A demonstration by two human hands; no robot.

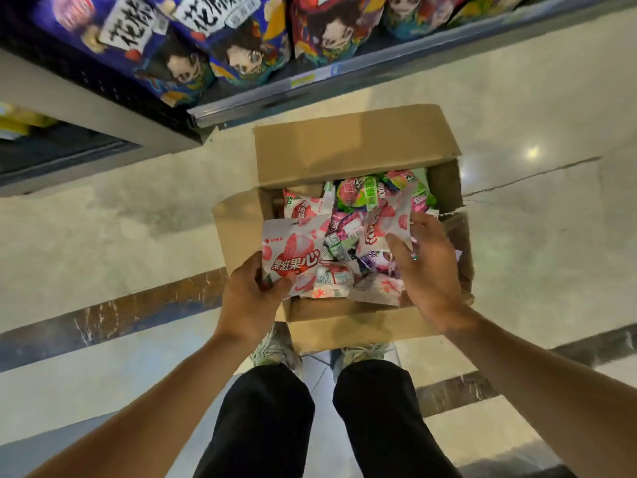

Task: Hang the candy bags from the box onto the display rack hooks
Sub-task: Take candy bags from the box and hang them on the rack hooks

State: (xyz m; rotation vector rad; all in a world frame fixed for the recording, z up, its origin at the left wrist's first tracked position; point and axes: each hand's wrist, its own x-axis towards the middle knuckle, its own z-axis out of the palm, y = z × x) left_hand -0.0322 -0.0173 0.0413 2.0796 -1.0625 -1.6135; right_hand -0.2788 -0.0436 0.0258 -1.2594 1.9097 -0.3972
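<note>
An open cardboard box (355, 146) stands on the floor in front of my feet, filled with several candy bags in pink, green and purple. My left hand (250, 298) grips the bottom edge of a white-and-pink candy bag (293, 251) at the box's left side. My right hand (429, 270) pinches a second white-and-pink candy bag (387, 224) over the box's right half. No display hooks are in view.
A store shelf (310, 81) with colourful snack bags runs across the top, just behind the box. A lower dark shelf (58, 153) sits at the left. My legs and shoes (275, 346) stand on the tiled floor right below the box.
</note>
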